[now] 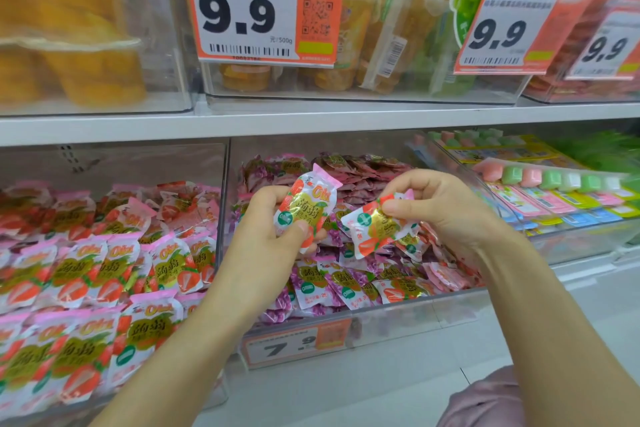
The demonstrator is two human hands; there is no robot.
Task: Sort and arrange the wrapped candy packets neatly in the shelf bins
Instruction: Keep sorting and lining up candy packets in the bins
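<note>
My left hand (273, 229) grips an upright strawberry candy packet (308, 204), pink-edged with red fruit and gold print. My right hand (440, 208) pinches a second strawberry packet (374, 229), tilted, just right of the first. Both hands hover over the middle clear bin (391, 317), which holds mostly purple grape packets (349, 284) with a few strawberry ones (398, 289) mixed in at the front. The left bin (221, 191) is filled with strawberry packets (83, 274) in rough rows.
A 7.9 price tag (294, 345) hangs on the middle bin's front. The right bin (588, 239) holds pink and green block candies. On the upper shelf (311, 121) stand clear bins of orange jelly cups behind 9.9 price signs (263, 7). A pink sleeve (491, 402) shows at bottom right.
</note>
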